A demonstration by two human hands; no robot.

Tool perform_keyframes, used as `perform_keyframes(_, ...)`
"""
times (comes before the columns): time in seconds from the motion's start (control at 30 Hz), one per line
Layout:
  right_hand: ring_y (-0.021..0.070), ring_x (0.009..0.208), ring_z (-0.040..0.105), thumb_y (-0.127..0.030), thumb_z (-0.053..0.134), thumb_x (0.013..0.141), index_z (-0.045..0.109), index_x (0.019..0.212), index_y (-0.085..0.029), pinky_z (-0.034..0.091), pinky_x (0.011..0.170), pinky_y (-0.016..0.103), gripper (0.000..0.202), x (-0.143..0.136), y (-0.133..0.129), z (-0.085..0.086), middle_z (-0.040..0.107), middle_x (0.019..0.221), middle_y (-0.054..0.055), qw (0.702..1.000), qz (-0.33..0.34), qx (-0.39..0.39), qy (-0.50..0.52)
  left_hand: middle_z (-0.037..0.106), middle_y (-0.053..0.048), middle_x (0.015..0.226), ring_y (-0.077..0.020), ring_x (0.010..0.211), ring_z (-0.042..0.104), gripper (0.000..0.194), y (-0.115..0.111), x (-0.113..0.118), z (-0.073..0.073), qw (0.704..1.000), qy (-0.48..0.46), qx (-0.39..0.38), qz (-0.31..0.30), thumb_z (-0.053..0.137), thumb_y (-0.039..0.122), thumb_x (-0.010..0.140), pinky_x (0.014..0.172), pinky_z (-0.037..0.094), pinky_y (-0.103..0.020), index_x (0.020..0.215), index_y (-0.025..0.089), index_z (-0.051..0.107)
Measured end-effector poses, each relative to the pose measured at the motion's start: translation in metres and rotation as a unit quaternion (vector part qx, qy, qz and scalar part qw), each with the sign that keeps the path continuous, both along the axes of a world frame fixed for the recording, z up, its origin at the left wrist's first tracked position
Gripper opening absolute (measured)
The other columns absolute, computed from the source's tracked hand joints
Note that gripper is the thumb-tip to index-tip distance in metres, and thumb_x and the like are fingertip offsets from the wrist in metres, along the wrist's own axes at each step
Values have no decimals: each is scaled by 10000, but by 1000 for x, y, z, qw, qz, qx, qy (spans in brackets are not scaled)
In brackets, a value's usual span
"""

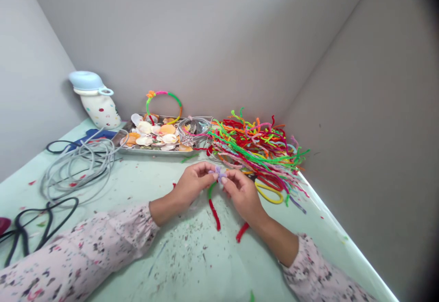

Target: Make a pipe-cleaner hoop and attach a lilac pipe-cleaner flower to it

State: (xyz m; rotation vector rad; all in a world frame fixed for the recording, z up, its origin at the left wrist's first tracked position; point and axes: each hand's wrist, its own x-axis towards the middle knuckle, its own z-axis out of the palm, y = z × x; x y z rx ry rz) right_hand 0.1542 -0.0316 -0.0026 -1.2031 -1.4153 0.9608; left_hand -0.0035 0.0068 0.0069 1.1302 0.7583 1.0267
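Both hands meet above the middle of the table. My left hand point(197, 181) pinches one side of a bent purple pipe cleaner point(218, 172) between thumb and fingers. The other side of that purple piece is pinched by my right hand point(243, 194). Below the fingers hangs a green and red pipe cleaner point(214, 211); whether it is joined to the purple one is hidden. A red pipe cleaner end point(242, 232) shows under my right wrist, its other part covered.
Behind lie a metal tray point(154, 152) of seashells with a colourful ring point(180, 101) upright on it, and a heap of pipe cleaners point(254, 146). Yellow-handled scissors point(272, 198) lie at the right. Leftward are a grey cable coil point(73, 165), a black cord point(48, 210) and a bottle point(98, 103).
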Motion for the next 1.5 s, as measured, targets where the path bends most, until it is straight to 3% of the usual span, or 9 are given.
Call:
perform_keyframes(0.17, 116, 528, 483, -384, 573, 831, 586, 791, -198, 391, 530, 241, 191, 0, 2, 4, 534, 590, -41, 999, 12, -37, 21, 667, -35, 867, -135, 753, 587, 265, -3, 2, -1, 999, -1, 37, -28, 753, 237, 690, 698, 444, -235, 922, 147, 663)
perform_keyframes(0.4, 122, 531, 481, -399, 577, 821, 585, 788, -196, 387, 524, 244, 205, 2, 4, 3, 534, 574, -39, 998, 19, -57, 23, 678, -31, 817, -126, 671, 549, 248, -2, 4, -6, 998, 53, 43, -9, 722, 256, 717, 606, 407, -218, 951, 172, 718)
perform_keyframes(0.53, 126, 609, 505, -400, 586, 825, 573, 903, -213, 418, 566, 245, 203, 3, 5, -3, 576, 732, -16, 999, -25, -7, 30, 628, -1, 687, -105, 565, 473, 200, 0, 3, -7, 996, 72, 48, 20, 708, 260, 721, 536, 354, -211, 902, 175, 724)
perform_keyframes(0.67, 148, 748, 555, -349, 585, 837, 586, 1035, -223, 461, 679, 268, 234, 2, 5, -1, 591, 856, 14, 998, -38, 48, -1, 633, -13, 719, -116, 608, 498, 137, -2, 4, -7, 992, 97, 80, -2, 686, 230, 727, 572, 376, -217, 841, 158, 713)
perform_keyframes(0.83, 165, 787, 584, -330, 591, 832, 642, 866, -216, 481, 705, 285, 130, 0, 5, 1, 608, 932, 41, 995, -35, 77, -59, 649, -17, 753, -129, 686, 537, 119, -6, 5, -8, 978, 146, 145, -14, 630, 194, 766, 651, 407, -222, 852, 170, 708)
perform_keyframes(1.0, 162, 775, 595, -359, 585, 838, 614, 879, -211, 479, 706, 279, 156, 0, 6, -2, 642, 876, 28, 998, -50, 32, -22, 657, -25, 792, -117, 613, 527, 163, -4, 5, -11, 985, 129, 117, 3, 646, 234, 765, 574, 413, -219, 910, 178, 698)
perform_keyframes(1.3, 96, 485, 462, -388, 593, 810, 547, 827, -196, 384, 461, 213, 198, -1, 6, 1, 525, 577, -50, 996, -13, -67, 54, 628, -5, 690, -94, 574, 496, 135, -4, 5, -6, 991, 108, 79, 20, 681, 254, 739, 555, 401, -209, 817, 145, 688)
perform_keyframes(1.4, 98, 507, 476, -376, 577, 824, 541, 823, -196, 395, 479, 215, 184, 0, 7, 0, 535, 605, -43, 997, -4, -60, 42, 620, 0, 678, -94, 576, 497, 126, -3, 5, -5, 991, 109, 78, 29, 674, 244, 735, 558, 397, -209, 804, 139, 676)
perform_keyframes(1.5, 119, 648, 547, -341, 589, 829, 565, 882, -204, 449, 595, 237, 149, 0, 7, -1, 590, 756, -9, 1000, -22, 4, 2, 622, -1, 694, -97, 589, 503, 131, -3, 5, -4, 987, 130, 91, 21, 657, 243, 739, 569, 398, -210, 814, 136, 669)
